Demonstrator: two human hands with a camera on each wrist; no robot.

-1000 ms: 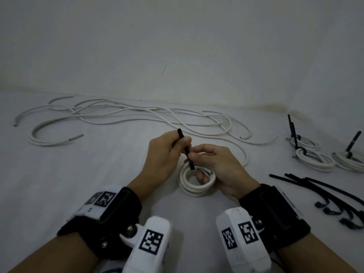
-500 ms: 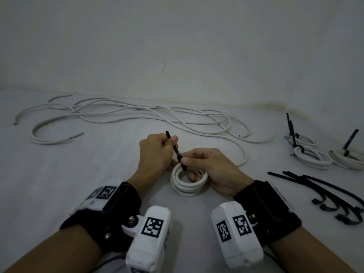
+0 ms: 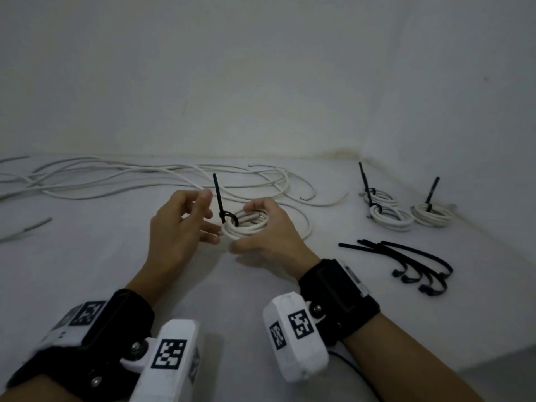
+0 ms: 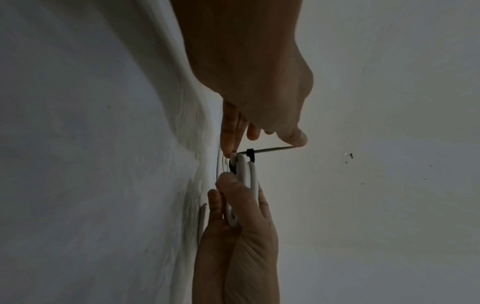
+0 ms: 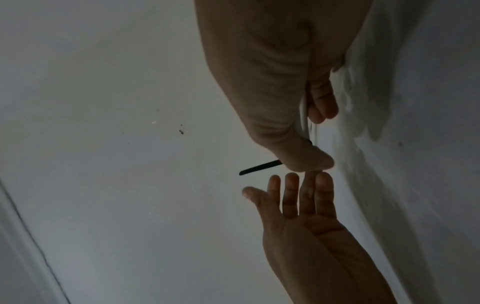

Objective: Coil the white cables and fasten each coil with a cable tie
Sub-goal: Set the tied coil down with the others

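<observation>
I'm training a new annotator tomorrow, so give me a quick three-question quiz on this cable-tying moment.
1. Multiple choice: which hand grips the coil? A) left B) right C) both
2. True or false: the cable tie around that coil lies flat on the surface.
3. Count: how many tied coils sit at the right, beyond the spare ties?

Key
1. B: the right hand curls round it, and the left hand is spread open beside it.
2. False: its tail stands up.
3. Three.
</observation>
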